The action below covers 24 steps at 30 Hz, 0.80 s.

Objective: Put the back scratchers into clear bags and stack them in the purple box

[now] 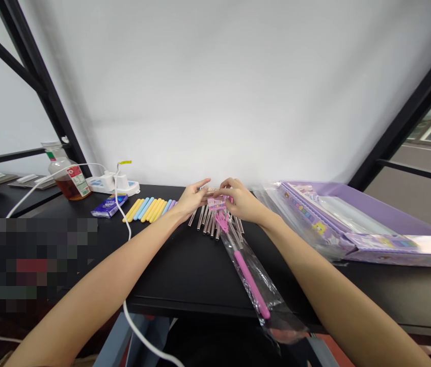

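Note:
At the table's middle, my left hand (193,199) pinches the left edge of a small pink printed card (216,204). My right hand (241,200) has its fingers curled over the card's right side. Just below the card lies a pink claw-shaped head on a metal rod with a pink handle (251,285), resembling a back scratcher. A clear plastic sleeve (276,300) is around it and hangs past the table's front edge. Several thin metal tubes (208,224) lie under and around my hands. My fingertips partly hide what they grip.
Yellow, blue and purple sticks (149,209) lie in a row at left, near a blue packet (109,205), a white power strip (133,188) and a bottle of brown liquid (68,176). A white cable (129,224) crosses the table. At right stands an open purple box (338,191) beside clear plastic.

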Motion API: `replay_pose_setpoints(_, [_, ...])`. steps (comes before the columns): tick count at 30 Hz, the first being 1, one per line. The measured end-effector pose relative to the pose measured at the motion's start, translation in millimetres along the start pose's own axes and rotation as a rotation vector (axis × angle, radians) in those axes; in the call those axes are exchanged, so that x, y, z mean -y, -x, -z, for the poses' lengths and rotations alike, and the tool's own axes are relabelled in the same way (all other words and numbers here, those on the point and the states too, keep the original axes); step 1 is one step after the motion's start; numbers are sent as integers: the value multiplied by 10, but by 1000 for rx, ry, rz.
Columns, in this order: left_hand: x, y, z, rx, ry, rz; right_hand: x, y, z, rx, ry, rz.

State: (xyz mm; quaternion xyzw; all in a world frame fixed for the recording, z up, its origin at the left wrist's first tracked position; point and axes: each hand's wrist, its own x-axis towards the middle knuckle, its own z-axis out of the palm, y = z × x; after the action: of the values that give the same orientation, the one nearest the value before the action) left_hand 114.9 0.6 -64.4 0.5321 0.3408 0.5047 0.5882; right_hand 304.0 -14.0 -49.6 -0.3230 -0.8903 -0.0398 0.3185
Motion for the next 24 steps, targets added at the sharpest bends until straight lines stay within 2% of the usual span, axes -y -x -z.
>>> replay_pose_setpoints(4, [-37,22,1,-25,3,-14,-7,-3,50,-8,-14,-36])
replay_pose_setpoints(10, [15,17,60,29,-146,-86,-33,72,263,25,-55,-227])
replay_pose_setpoints(14, [71,9,102,112,-398,-170,-79,145,334,69,-59,-239])
replay_pose_setpoints(19, [4,71,70,237,-634,-239,-96,161,351,107,-45,-240])
replay_pose_setpoints(24, [-59,88,81,193,-702,-190,-104,169,376,95,-37,-250])
